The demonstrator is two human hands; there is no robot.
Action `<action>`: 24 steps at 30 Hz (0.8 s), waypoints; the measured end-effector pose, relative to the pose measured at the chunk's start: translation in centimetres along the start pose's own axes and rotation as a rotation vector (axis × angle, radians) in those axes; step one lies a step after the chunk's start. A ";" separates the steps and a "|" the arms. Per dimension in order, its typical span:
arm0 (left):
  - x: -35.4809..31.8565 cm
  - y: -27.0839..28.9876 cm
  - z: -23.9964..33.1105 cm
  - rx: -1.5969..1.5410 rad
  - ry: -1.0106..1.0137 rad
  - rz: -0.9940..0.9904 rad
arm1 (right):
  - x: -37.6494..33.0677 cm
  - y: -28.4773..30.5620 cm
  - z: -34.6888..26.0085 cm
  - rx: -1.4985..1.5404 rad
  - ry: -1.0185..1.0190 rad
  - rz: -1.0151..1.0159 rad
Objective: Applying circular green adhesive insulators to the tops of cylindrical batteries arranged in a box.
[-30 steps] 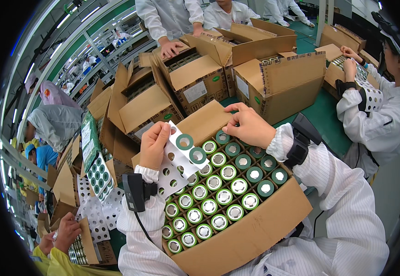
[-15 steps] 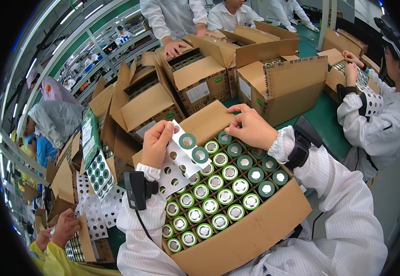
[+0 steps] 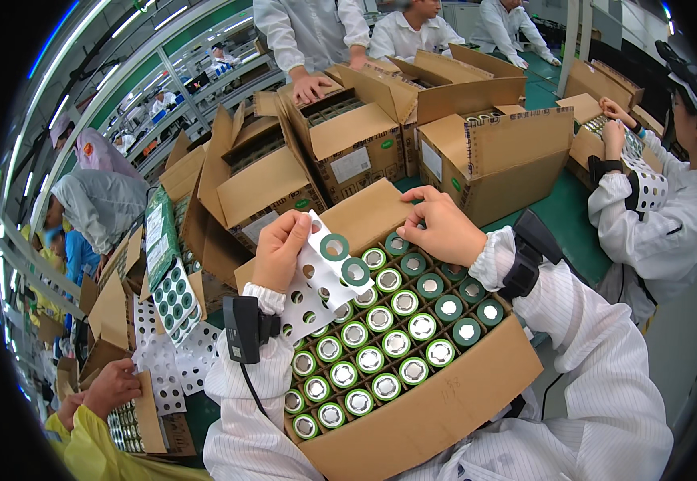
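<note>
My left hand [image 3: 279, 255] pinches a white sticker sheet [image 3: 308, 280] full of punched-out holes. Two dark green ring stickers [image 3: 335, 247] remain on its right edge, above the cells. Below lies a cardboard carton [image 3: 421, 409] with upright, green-wrapped cylindrical battery cells [image 3: 380, 319] in a divider grid. Cells toward the right and far side carry green rings on their tops; the others show bare metal. My right hand [image 3: 447, 230] is over the far row, fingertips apart, one down at a ringed cell [image 3: 396, 243]. Its palm covers part of the right rows.
Open cartons [image 3: 364, 152] crowd the table beyond. At left are a green pack [image 3: 158, 232], a ring sheet [image 3: 176, 301] and used perforated sheets [image 3: 156, 361]. Co-workers are around: a yellow sleeve [image 3: 96, 445] at lower left, a person in white [image 3: 669, 208] at right.
The view has shifted slightly, so the scene sits a little lower and farther right. My left hand still holds the sheet; my right fingers stay at the same far cell.
</note>
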State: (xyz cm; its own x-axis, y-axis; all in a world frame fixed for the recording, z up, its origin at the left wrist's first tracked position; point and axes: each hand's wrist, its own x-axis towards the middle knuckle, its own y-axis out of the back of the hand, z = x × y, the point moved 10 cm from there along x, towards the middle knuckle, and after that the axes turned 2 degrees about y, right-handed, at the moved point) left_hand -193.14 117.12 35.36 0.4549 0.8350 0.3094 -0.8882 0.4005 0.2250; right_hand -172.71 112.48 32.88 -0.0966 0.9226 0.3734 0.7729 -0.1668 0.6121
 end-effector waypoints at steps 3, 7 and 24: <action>0.0 0.0 0.1 0.013 -0.003 0.002 | 0.0 0.0 -0.1 -0.019 0.015 0.021; -0.2 0.3 0.1 0.020 0.006 0.006 | -0.1 -0.1 -0.5 -0.093 0.068 0.062; 0.1 -0.1 -0.1 0.001 -0.008 0.008 | 0.1 0.1 -2.1 -0.449 0.103 0.053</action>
State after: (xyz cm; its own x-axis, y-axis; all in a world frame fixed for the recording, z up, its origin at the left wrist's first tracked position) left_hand -193.02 117.22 35.26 0.4487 0.8349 0.3188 -0.8916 0.3938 0.2236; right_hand -173.95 111.84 34.45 -0.1438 0.8730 0.4660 0.4330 -0.3679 0.8229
